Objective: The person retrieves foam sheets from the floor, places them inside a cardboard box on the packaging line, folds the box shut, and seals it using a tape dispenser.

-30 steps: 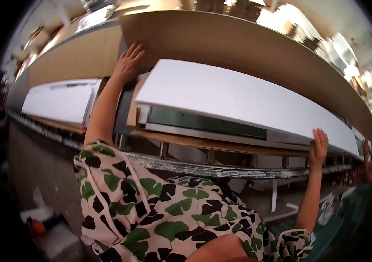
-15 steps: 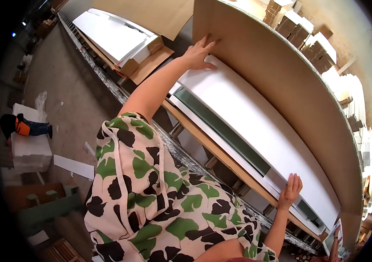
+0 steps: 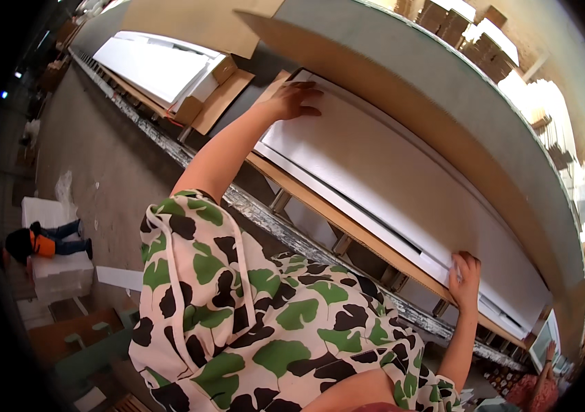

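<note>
A long white panel point(image 3: 388, 185) lies face up in an opened cardboard carton point(image 3: 333, 223), with a dark narrow gap along its near side. My left hand point(image 3: 292, 101) rests on the panel's upper-left end, fingers spread and thumb apart. On the near side toward the right end, my right hand point(image 3: 465, 275) touches the panel with its fingers bent but not closed around it. Behind the panel, the carton's tall brown flap point(image 3: 347, 75) leans back.
A roller conveyor point(image 3: 265, 223) runs under the carton. Further up it, another opened carton holds white panels point(image 3: 158, 69). White stacked pieces point(image 3: 546, 117) stand at the far right. Across the floor is a person in an orange top point(image 3: 45, 244); another person point(image 3: 536, 388) works at lower right.
The white panel has come down nearer and flatter, covering the green strip that showed beside it. Both hands moved with it, and the rear flap has tipped away.
</note>
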